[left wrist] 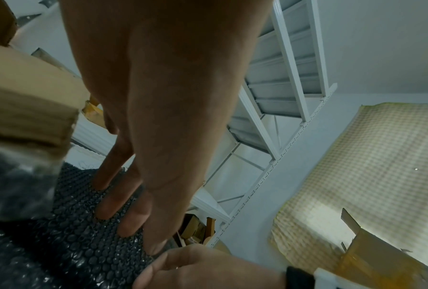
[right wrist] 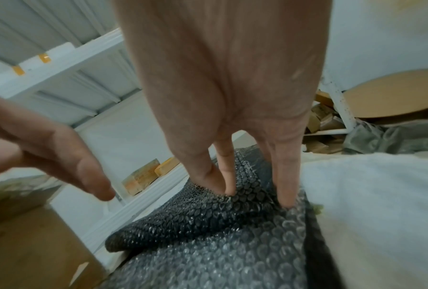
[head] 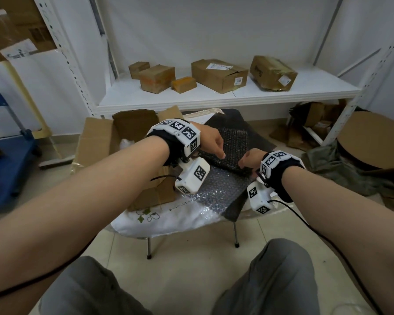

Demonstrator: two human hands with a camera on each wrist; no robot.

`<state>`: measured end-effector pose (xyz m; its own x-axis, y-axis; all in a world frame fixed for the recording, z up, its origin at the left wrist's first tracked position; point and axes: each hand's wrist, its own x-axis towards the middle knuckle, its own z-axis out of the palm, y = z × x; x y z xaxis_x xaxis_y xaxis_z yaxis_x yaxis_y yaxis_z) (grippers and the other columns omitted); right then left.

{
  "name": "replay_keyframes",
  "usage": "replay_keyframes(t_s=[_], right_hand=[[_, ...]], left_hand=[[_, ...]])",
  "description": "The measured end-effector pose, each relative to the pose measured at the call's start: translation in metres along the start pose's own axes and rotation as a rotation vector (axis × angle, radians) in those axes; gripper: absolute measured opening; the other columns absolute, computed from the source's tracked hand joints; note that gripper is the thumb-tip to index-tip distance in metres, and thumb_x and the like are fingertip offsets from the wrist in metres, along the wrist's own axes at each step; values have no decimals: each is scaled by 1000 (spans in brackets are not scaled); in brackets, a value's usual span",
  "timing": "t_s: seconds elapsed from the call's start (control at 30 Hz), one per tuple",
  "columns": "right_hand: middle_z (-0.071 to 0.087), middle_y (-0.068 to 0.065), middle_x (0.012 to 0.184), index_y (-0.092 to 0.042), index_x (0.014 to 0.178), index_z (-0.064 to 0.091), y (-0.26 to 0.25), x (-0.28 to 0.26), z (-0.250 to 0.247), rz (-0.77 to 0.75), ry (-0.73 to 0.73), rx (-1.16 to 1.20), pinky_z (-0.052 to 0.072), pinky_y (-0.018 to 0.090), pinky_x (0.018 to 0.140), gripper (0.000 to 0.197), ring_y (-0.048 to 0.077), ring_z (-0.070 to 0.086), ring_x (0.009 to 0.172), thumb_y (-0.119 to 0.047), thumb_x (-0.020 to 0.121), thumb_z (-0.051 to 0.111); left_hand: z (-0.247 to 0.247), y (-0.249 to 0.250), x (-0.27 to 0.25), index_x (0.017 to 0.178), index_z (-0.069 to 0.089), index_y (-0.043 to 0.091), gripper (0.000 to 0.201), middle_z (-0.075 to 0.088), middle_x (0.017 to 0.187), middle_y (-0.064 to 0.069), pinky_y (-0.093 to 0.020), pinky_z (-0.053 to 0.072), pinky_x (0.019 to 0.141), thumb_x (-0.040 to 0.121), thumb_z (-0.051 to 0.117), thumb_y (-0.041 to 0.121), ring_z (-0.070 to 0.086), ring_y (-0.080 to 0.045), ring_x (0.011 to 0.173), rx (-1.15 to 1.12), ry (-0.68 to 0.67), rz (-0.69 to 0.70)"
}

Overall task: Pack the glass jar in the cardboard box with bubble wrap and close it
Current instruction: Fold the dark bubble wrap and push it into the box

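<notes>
Wrapping time: the left hand (head: 210, 141) and right hand (head: 250, 158) press straight fingers onto the bubble wrap (head: 223, 189), gripping nothing, beside the open cardboard box (head: 100, 137). The glass jar is hidden, maybe rolled up inside the wrap. Next, finish the roll and lift it gently into the box.

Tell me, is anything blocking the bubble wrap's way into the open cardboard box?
Nothing visible. The left hand and right hand touch the bubble wrap, and the cardboard box stands open right beside it.
</notes>
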<state>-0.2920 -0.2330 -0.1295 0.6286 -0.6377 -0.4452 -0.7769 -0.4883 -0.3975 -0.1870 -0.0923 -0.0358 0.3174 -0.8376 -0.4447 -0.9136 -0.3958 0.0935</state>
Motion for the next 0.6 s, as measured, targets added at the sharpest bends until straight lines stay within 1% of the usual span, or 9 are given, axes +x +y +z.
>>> replay_keyframes(t_s=[0.17, 0.23, 0.3, 0.43, 0.47, 0.5, 0.53, 0.57, 0.6], right_hand=[[57, 16, 130, -4, 129, 54, 7, 10, 2, 44, -6, 110, 52, 47, 96, 54, 36, 60, 112, -27, 82, 70], [57, 15, 129, -2, 129, 53, 8, 10, 3, 57, 16, 121, 51, 40, 94, 53, 34, 58, 114, -27, 84, 69], [56, 16, 132, -1, 131, 53, 9, 8, 2, 67, 35, 101, 46, 33, 88, 53, 32, 55, 118, -27, 87, 67], [54, 16, 133, 1, 134, 49, 8, 4, 4, 73, 42, 95, 41, 28, 81, 53, 31, 53, 121, -24, 90, 64], [55, 17, 130, 2, 133, 49, 7, 3, 4, 75, 38, 103, 41, 28, 78, 52, 32, 55, 116, -23, 90, 64], [57, 18, 125, 3, 132, 49, 7, 3, 4, 71, 31, 112, 43, 28, 71, 52, 33, 59, 105, -23, 90, 64], [59, 20, 120, 4, 131, 49, 7, 3, 3, 67, 23, 127, 43, 29, 62, 51, 32, 60, 88, -23, 89, 64], [60, 22, 116, 4, 129, 50, 6, 2, 4, 66, 16, 146, 41, 29, 55, 50, 29, 56, 74, -23, 89, 64], [60, 22, 112, 3, 128, 51, 6, 0, 3, 70, 22, 173, 40, 29, 53, 49, 27, 54, 68, -23, 88, 65]], left_hand=[[5, 2, 4, 115, 67, 23, 37, 66, 117, 1, -39, 47, 102, 91, 60, 50, 60, -19, 109, -4, -4, -2], [5, 3, 4, 115, 67, 22, 37, 66, 117, 1, -38, 47, 102, 92, 60, 49, 60, -19, 109, -4, -8, 2], [6, 3, 4, 116, 67, 23, 37, 66, 117, 1, -38, 46, 102, 92, 59, 49, 60, -18, 109, 0, -6, 4], [8, 0, 3, 114, 67, 26, 35, 67, 116, 3, -38, 47, 101, 91, 59, 51, 60, -17, 107, -15, 1, 15], [10, -1, 3, 113, 68, 27, 34, 67, 115, 4, -38, 47, 101, 91, 59, 51, 60, -16, 106, -25, 4, 22], [12, -1, 3, 113, 68, 27, 33, 67, 115, 5, -38, 47, 101, 91, 59, 51, 60, -16, 106, -34, 7, 31], [13, -1, 3, 113, 68, 27, 33, 67, 115, 5, -38, 47, 102, 91, 59, 50, 60, -15, 107, -42, 7, 39], [14, -1, 2, 114, 68, 27, 32, 67, 116, 5, -38, 46, 102, 92, 59, 48, 60, -15, 107, -47, 8, 44], [15, -1, 2, 114, 68, 26, 32, 67, 116, 5, -37, 46, 101, 92, 59, 48, 59, -15, 108, -50, 11, 47]])
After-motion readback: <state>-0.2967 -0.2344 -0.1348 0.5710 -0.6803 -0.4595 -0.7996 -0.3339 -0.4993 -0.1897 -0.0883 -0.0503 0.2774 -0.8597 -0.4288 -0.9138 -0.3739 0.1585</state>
